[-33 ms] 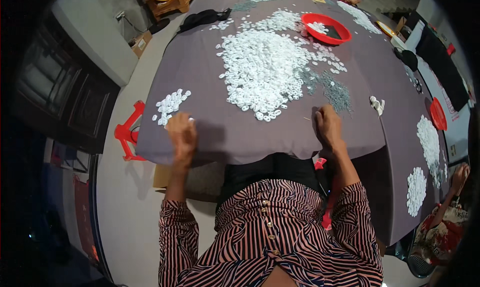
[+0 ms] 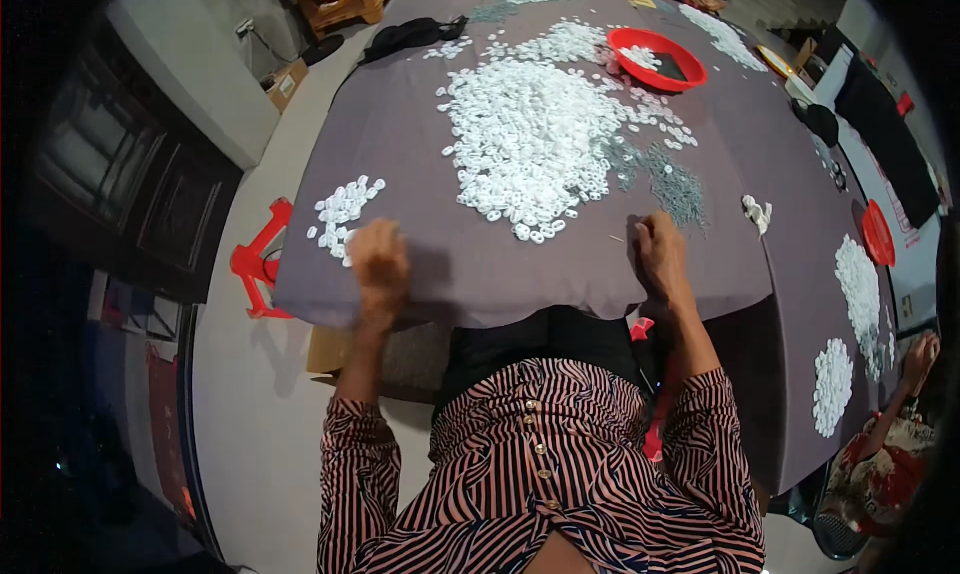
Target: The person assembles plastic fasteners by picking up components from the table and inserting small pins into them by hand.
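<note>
Head view: left hand (image 2: 380, 261), blurry, is beside the small white pile (image 2: 343, 202), near left; right hand (image 2: 660, 249) is well apart, curled near grey bits (image 2: 678, 189). Can't tell if either grips anything. Big white pile (image 2: 530, 124) sits farther, centre. Keeping piles separate probably works best.

Left hand (image 2: 380, 256) now slightly farther right than in the earlier view, drawn a little away from the small pile (image 2: 343, 204) at the left; more of the pile's near end is exposed beside the hand, and a white piece formerly visible at the hand's right edge has passed from sight
</note>
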`<action>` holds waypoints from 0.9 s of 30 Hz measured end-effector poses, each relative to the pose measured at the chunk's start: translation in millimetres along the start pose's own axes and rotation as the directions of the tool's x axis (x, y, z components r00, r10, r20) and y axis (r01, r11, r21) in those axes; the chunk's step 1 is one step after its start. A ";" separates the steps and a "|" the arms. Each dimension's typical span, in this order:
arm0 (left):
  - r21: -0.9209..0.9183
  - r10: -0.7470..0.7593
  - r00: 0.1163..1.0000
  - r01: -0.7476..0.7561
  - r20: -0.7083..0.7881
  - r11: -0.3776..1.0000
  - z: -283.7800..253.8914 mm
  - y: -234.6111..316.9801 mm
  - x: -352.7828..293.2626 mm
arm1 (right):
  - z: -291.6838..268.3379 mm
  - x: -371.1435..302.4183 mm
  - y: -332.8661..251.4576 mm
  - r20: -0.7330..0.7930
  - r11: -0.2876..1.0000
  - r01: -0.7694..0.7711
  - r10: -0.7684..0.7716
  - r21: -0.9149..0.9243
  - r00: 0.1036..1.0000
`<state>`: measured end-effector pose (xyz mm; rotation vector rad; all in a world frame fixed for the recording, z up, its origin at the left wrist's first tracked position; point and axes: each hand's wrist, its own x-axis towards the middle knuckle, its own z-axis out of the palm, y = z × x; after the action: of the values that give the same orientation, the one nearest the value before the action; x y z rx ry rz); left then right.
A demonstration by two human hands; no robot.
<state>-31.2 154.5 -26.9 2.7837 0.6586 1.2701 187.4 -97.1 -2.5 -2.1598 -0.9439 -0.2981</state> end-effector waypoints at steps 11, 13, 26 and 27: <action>-0.297 0.265 0.927 -0.182 0.266 0.937 70.5 108.7 28.0 | 1.7 -10.7 11.7 0.182 0.370 -0.298 0.317 0.880 0.931; -0.299 0.284 0.915 -0.196 0.288 0.934 71.9 108.4 29.0 | 1.7 -9.7 8.7 0.173 0.419 -0.297 0.307 0.858 0.936; -0.325 0.006 0.969 0.077 0.247 0.943 61.1 82.6 18.3 | -0.3 -9.8 17.4 0.165 0.371 -0.300 0.352 0.879 0.921; -0.320 0.002 0.970 0.078 0.244 0.944 62.6 84.5 20.3 | -2.4 -8.7 17.7 0.144 0.412 -0.295 0.359 0.862 0.922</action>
<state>57.2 95.2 -38.9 2.5747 0.4369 0.9120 194.1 -111.4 -14.6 -1.2711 -0.4160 0.2924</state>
